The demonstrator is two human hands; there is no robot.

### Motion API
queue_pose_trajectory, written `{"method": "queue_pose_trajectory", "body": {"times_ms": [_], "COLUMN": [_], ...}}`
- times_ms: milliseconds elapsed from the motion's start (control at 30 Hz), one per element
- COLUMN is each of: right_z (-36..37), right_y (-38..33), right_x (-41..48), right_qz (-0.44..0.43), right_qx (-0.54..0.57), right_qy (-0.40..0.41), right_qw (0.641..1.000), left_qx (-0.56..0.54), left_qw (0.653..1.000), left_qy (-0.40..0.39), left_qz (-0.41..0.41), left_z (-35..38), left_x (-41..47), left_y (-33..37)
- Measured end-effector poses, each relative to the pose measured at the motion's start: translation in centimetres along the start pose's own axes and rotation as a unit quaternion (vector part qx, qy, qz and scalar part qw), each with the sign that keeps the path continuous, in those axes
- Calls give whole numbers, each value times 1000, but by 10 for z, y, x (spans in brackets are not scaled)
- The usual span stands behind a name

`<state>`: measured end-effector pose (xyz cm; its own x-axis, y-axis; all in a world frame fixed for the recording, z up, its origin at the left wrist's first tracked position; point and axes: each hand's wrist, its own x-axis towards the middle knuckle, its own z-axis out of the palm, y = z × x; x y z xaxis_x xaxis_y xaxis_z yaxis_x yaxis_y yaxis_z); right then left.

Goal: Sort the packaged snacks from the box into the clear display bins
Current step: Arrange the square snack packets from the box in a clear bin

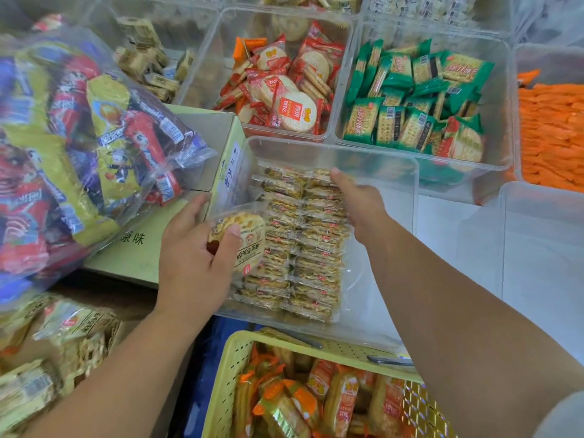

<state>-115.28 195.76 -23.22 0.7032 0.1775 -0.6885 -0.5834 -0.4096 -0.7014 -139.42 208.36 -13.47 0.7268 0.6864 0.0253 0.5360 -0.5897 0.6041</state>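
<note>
Reference item: the clear bin (331, 150) at centre. Largest item noted is a clear bag of mixed snacks (79, 147), lying left of the bin and resting on a cardboard box (136, 257) that stands against the bin's left wall. A yellow basket (316, 349) of orange-wrapped packs sits just nearer than the bin. Behind the bin are a bin of green packs (505, 105), to the right, and a bin of red packs (205, 64), to the left. Inside the clear bin, rows of cracker packs (309, 248) stand on edge, filling its left portion. The right hand (357, 207) reaches into the bin, its fingers (335, 174) bent down onto the far rows; whether they grip a pack cannot be told. The left hand (192, 257) is at the bin's left wall, pinching a round cracker pack (252, 241) between thumb and curled fingers, beside the rows.
</note>
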Motion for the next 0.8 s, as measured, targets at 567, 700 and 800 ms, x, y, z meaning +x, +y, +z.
{"method": "queue_pose_trajectory", "body": {"times_ms": [567, 700, 800], "right_z": [14, 7, 1], "right_y": [-3, -6, -8], "right_x": [14, 7, -3], "right_qz": [-12, 6, -1], "right_qx": [-170, -145, -122], "right_qy": [59, 37, 55], "right_qw": [984, 989, 991], "left_qx": [134, 87, 43], "left_qw": [979, 988, 993], "left_qy": [-48, -43, -13], "left_qz": [148, 123, 106], "left_z": [-9, -10, -13], "left_x": [10, 0, -21], "left_y": [-34, -26, -20]}}
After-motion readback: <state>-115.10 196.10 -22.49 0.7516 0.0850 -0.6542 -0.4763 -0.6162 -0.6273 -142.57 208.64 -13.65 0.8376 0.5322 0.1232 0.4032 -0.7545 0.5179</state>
